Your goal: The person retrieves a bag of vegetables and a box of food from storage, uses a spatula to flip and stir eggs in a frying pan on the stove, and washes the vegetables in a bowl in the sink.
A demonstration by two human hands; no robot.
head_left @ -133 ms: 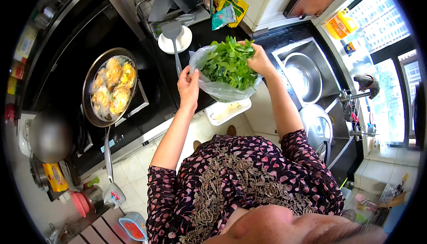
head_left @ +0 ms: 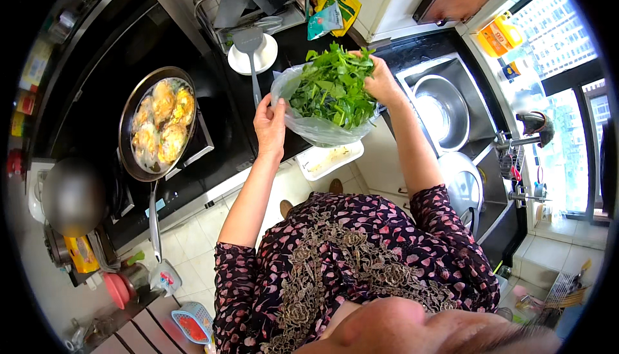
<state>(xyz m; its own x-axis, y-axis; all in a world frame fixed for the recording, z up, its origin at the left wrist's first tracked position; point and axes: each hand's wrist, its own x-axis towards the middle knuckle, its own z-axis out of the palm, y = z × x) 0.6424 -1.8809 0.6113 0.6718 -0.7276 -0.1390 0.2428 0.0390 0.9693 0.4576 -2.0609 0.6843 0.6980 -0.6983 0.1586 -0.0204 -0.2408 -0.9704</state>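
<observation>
A clear plastic bag (head_left: 316, 131), its mouth wide, hangs over the counter's front edge, full of leafy greens (head_left: 335, 93). Its left rim is pinched between the thumb and fingers of my left hand (head_left: 269, 125). At the far right of the bag my right hand (head_left: 382, 82) is closed on a bunch of the greens, and leaves hide some of its fingertips. Stems and leaves rise above the rim. Just left of the bag, a grey spatula (head_left: 250, 48) rests across a white bowl (head_left: 265, 62).
On the stove at left, a frying pan (head_left: 124, 136) holds several browned pieces in bubbling oil, its handle jutting toward me. A steel basin (head_left: 459, 125) sits in the sink at right. A white tray (head_left: 322, 172) is below the bag. A dish rack (head_left: 209, 15) stands behind.
My right hand has raised the bunch of greens slightly, so the leaves stand higher above the bag. The left hand stays at the rim, a little farther left.
</observation>
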